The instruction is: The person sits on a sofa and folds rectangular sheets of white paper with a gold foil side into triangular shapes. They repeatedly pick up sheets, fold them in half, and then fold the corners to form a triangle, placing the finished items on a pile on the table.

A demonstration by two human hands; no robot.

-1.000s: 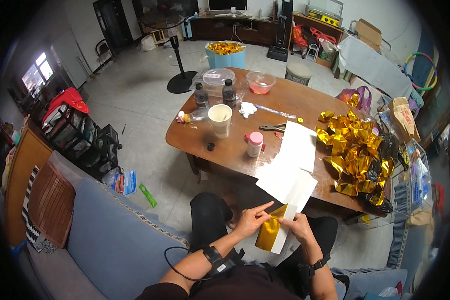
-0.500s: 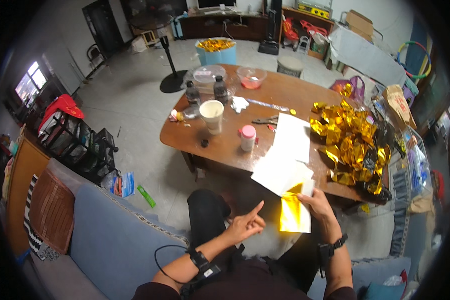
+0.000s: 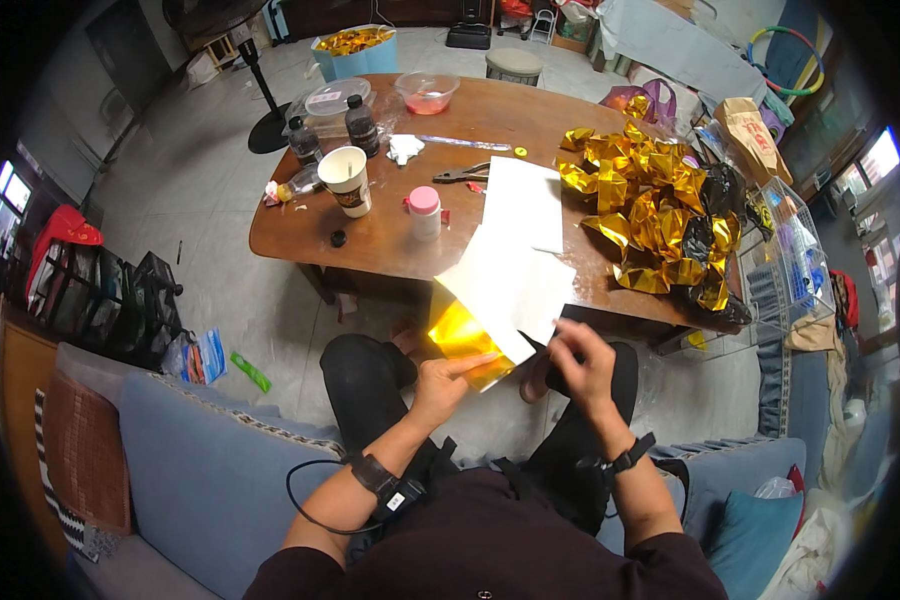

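Observation:
A shiny gold foil sheet (image 3: 457, 328) slants below the table's front edge, its lower end between the thumb and fingers of my left hand (image 3: 444, 390). White paper sheets (image 3: 500, 280) lie over its upper part and hang past the table edge. My right hand (image 3: 587, 365) is at the right edge of these papers, its fingers bent and loosely apart, with nothing visible in them. Behind, another stack of white paper (image 3: 523, 203) lies flat on the wooden table (image 3: 285, 225). A large heap of crumpled gold foil (image 3: 660, 215) covers the table's right side.
Left of the papers stand a pink-capped white jar (image 3: 425, 213), a paper cup (image 3: 346, 183) and two dark bottles (image 3: 361, 127). Pliers (image 3: 462, 174) and a clear bowl (image 3: 427, 93) are farther back. A blue bin (image 3: 345, 64) of gold foil stands beyond the table.
The gold sheet has passed from my right hand to my left and moved left. My left hand, formerly pointing and empty, now grips it. The head view has shifted.

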